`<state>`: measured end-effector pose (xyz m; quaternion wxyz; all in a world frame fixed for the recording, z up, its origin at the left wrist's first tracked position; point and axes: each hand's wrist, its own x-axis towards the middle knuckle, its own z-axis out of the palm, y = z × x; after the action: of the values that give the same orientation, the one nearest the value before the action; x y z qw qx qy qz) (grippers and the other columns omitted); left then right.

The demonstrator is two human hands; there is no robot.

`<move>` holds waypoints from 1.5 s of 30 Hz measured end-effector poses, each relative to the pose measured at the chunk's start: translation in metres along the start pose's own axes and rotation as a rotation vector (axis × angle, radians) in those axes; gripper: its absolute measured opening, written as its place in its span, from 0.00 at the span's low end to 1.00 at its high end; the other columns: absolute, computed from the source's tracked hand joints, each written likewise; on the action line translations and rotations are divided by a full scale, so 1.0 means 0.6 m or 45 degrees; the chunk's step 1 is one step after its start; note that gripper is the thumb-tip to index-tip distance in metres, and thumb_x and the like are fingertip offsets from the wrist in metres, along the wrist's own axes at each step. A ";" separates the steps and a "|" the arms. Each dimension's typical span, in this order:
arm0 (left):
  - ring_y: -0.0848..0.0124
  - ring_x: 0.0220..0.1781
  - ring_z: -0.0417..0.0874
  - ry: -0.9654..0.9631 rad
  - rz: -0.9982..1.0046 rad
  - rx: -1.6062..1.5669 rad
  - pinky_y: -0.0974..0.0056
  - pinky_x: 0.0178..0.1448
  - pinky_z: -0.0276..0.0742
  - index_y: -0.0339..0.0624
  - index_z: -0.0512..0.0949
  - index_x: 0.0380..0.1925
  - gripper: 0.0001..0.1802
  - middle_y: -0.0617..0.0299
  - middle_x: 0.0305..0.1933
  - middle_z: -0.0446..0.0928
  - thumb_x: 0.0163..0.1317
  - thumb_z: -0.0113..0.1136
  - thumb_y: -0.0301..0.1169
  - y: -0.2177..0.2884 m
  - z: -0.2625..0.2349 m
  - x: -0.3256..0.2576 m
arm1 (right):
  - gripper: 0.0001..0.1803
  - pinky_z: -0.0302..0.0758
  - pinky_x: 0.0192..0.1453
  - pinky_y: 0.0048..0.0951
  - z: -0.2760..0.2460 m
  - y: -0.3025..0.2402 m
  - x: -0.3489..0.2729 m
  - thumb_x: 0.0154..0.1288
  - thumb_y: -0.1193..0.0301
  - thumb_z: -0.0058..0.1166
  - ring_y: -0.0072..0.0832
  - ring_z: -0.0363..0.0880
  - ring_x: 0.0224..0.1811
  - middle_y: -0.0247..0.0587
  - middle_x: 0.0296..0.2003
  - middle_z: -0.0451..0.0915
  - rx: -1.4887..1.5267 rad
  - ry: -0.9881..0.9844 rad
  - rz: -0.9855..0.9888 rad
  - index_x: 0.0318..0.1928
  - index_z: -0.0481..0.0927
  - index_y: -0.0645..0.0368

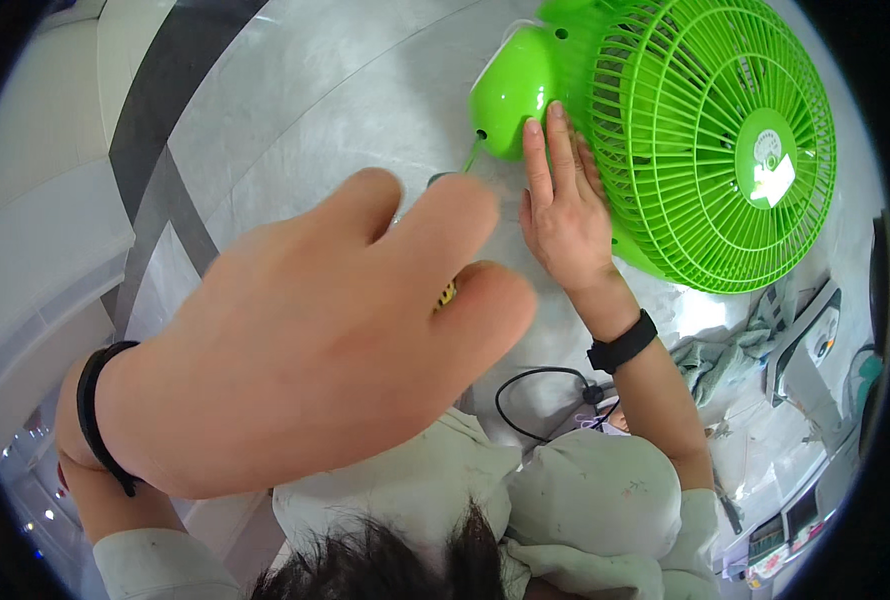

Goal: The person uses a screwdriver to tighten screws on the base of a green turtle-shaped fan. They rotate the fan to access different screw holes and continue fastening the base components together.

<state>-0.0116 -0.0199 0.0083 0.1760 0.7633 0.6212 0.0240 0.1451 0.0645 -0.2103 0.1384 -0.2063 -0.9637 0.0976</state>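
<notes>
Closest to me, my left hand (305,350) hovers loosely curled, fingers together, gripping nothing. Beyond it, my right hand (565,215) lies flat, fingertips (555,115) touching the bright green plastic fan (710,140), between motor housing and grille.

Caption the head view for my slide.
Right hand rests on a green fan; left hand hovers close to the camera.

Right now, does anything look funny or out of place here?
Yes. The green fan lies tipped over on the floor, grille up, not standing. The right hand rests its fingers on the motor housing. A crumpled cloth and a loose black cable lie nearby. No breakage shows.
</notes>
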 end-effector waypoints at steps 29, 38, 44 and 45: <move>0.49 0.44 0.80 0.108 0.162 0.063 0.52 0.45 0.81 0.34 0.69 0.51 0.30 0.47 0.47 0.75 0.47 0.71 0.22 -0.037 -0.013 -0.012 | 0.34 0.69 0.69 0.32 0.031 0.007 -0.006 0.64 0.74 0.47 0.38 0.72 0.65 0.55 0.70 0.61 -0.135 0.162 -0.047 0.70 0.57 0.65; 0.55 0.39 0.80 0.126 0.031 0.128 0.57 0.40 0.80 0.34 0.70 0.48 0.28 0.48 0.44 0.76 0.47 0.73 0.27 -0.033 -0.021 -0.016 | 0.35 0.69 0.69 0.35 0.026 0.008 -0.007 0.62 0.75 0.49 0.42 0.73 0.63 0.55 0.69 0.62 -0.070 0.146 -0.036 0.71 0.57 0.65; 0.57 0.37 0.80 -0.125 0.160 0.289 0.59 0.40 0.80 0.34 0.71 0.51 0.32 0.53 0.45 0.76 0.45 0.73 0.28 -0.042 -0.027 -0.030 | 0.35 0.64 0.72 0.34 0.020 0.007 -0.009 0.63 0.75 0.46 0.40 0.68 0.68 0.54 0.71 0.58 -0.083 0.084 -0.036 0.71 0.55 0.65; 0.57 0.39 0.80 -0.083 0.103 0.284 0.59 0.40 0.80 0.35 0.71 0.50 0.32 0.53 0.45 0.76 0.43 0.73 0.27 -0.035 -0.028 -0.032 | 0.34 0.61 0.75 0.32 0.018 0.007 -0.010 0.65 0.74 0.44 0.38 0.65 0.71 0.53 0.72 0.55 -0.110 0.048 -0.041 0.71 0.54 0.66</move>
<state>-0.0400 -0.0308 0.0213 0.1090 0.8030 0.5826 -0.0628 0.1485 0.0644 -0.2230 0.1489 -0.1985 -0.9675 0.0498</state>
